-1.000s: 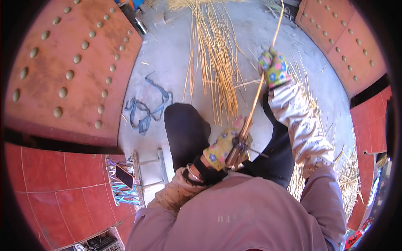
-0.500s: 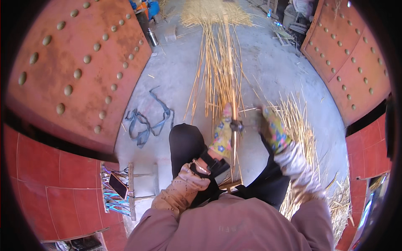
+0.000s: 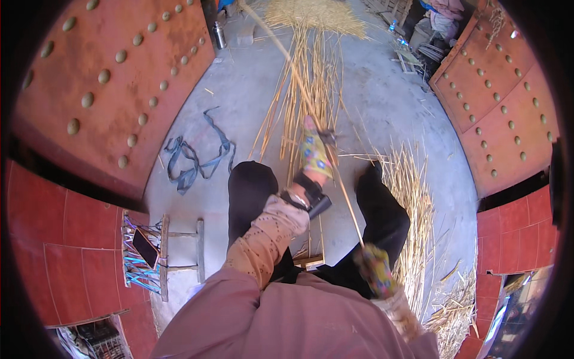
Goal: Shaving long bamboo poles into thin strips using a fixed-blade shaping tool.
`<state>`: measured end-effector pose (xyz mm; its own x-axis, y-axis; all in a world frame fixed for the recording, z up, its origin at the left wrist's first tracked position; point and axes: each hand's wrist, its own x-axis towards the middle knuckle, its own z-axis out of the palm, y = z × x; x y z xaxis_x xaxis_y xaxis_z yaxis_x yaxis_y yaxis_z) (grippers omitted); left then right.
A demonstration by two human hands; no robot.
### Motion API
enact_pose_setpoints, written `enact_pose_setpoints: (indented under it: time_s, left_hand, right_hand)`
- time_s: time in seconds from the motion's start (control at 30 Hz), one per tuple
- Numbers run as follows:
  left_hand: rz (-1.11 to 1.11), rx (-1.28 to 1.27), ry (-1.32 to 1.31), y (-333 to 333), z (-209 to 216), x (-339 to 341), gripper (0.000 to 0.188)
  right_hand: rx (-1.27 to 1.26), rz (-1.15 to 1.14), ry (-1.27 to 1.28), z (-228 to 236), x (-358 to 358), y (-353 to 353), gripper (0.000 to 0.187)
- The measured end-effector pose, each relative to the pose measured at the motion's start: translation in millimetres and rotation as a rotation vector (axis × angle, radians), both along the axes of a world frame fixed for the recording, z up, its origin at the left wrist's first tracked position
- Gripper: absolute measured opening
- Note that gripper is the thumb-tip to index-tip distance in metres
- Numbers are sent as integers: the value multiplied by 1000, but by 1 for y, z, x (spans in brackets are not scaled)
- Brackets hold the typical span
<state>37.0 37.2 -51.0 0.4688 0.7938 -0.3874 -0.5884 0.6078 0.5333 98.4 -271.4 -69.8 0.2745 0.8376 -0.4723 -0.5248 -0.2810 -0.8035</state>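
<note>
My left hand (image 3: 315, 149), in a flowered glove, is closed at a small dark tool (image 3: 327, 137) that sits around a long, pale reed stalk (image 3: 292, 64). The tool's exact kind is hard to make out. From the far upper left the stalk slants down through it toward my right knee. There my right hand (image 3: 376, 272), also in a flowered glove and blurred, is closed at the stalk's near end. Beyond my left hand a loose bundle of reed stalks (image 3: 311, 78) lies on the floor, running away from me.
Pale split reeds (image 3: 412, 209) lie along my right leg. At the left are a tangled blue-grey strap (image 3: 200, 161) and a small wooden stool (image 3: 164, 257) with a phone (image 3: 145, 246) on its woven seat. Studded reddish doors (image 3: 113, 78) stand open on both sides. A metal flask (image 3: 219, 35) stands far left.
My right hand has drawn back toward my body, from beside the tool to the stalk's near end. The stalk's far end has swung left. My left hand has moved slightly farther away.
</note>
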Motion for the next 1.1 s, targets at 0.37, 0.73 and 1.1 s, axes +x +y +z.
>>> enact_pose_setpoints:
  time_s: [0.37, 0.73, 1.1]
  left_hand:
    - [-54, -91, -12, -51, -38, 33, 42]
    - [47, -43, -7, 36, -66, 0, 45]
    - [-91, -130, -16, -68, -56, 22, 47]
  right_hand:
    - [325, 462, -366, 35, 39, 28, 30]
    - [-319, 252, 322, 16, 21, -69, 20]
    - [125, 247, 227, 10, 22, 81, 20]
